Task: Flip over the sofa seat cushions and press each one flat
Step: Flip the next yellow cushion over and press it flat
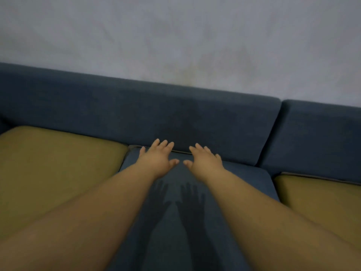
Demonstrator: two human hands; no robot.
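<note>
With the left hand (158,159) and right hand (205,163) spread wide and empty over the blue centre seat cushion (244,178) at mid-frame, pressing appears under way, and the olive left cushion (58,163) and olive right cushion (322,198) probably await flipping.

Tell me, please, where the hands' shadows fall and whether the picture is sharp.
Head view: dim light; the left hand and right hand cast two shadows on the blue seat cushion, nearer the camera; the picture is slightly soft; the wide angle bows the sofa back.
</note>
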